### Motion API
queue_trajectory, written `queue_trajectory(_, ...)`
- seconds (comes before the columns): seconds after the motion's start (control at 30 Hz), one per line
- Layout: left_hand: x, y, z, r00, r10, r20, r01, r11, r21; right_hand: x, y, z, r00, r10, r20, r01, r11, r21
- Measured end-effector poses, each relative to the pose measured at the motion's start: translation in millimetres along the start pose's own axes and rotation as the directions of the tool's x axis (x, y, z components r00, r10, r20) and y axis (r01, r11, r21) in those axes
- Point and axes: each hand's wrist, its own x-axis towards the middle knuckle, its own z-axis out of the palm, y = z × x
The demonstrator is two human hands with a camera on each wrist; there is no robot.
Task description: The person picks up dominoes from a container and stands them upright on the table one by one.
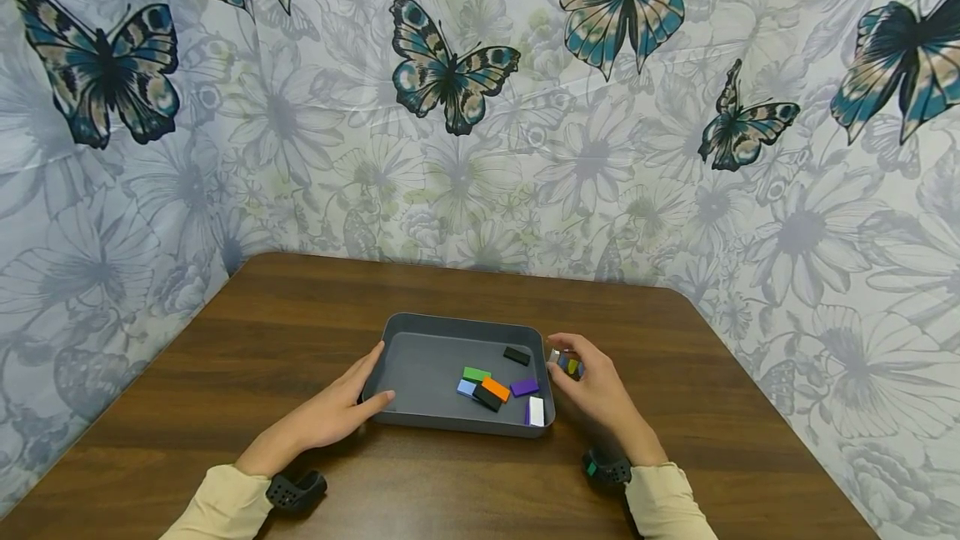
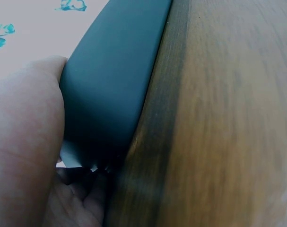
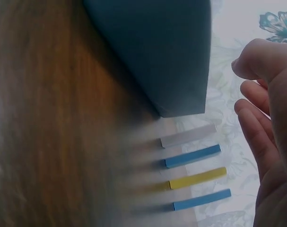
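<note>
Tray (image 1: 420,365), dark grey and shallow, lying on a brown desk (image 1: 465,482) with its long axis running left to right across the person's front. Left hand (image 1: 330,415) at the tray's near left corner: index finger along the left rim, thumb over the near side, the fingers fairly straight and spread well apart from the thumb. Right hand (image 1: 600,386) just beyond the right wall: fingers loosely bent, thumb apart from them, with a row of small blocks beneath. The row, clearest in the right wrist view, reads outward from the tray: whitish block (image 3: 188,136), blue block (image 3: 193,156), yellow block (image 3: 198,178), second blue block (image 3: 202,199). Each stands upright, the long side of its visible face rising from the desk; gaps separate neighbours. In that view the fingertips lie apart from all four. Inside the tray, toward its right half: green block (image 1: 476,374), light blue block (image 1: 467,387), orange block (image 1: 497,390) overlapping a black block (image 1: 487,398), purple block (image 1: 524,387), white block (image 1: 536,412) pointing toward the person, and a second black block (image 1: 516,355) near the far right corner.
</note>
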Motion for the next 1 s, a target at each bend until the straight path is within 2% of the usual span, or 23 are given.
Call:
queue_trajectory(0.23, 2.5, -1.4, -3.1, 1.000, -0.007, -0.004, 0.007, 1.000, 0.004, 4.4, -6.7, 8.5, 0.998, -0.063, 0.017, 0.063, 0.998, 0.024)
queue_trajectory(0.4, 3.2, -3.0, 0.9, 0.999, -0.038, 0.017, 0.039, 0.999, -0.035, 1.1, -7.3, 13.8, 0.994, -0.095, 0.046, 0.093, 0.995, 0.030)
queue_trajectory(0.63, 2.1, -2.2, 6.2, 0.999, -0.047, 0.026, 0.048, 0.998, -0.049, -3.7, -11.0, 17.5, 0.993, -0.077, 0.088, 0.073, 0.996, 0.042)
queue_trajectory(0.8, 0.7, -0.2, 5.3, 0.999, -0.045, 0.013, 0.046, 0.998, -0.048, -2.0, -16.2, 21.7, 0.990, -0.064, 0.127, 0.056, 0.996, 0.063)
queue_trajectory(1.0, 0.4, -0.2, 3.5, 0.999, -0.048, 0.009, 0.048, 0.998, -0.049, 0.6, -19.6, 27.2, 0.987, -0.078, 0.138, 0.066, 0.993, 0.094)
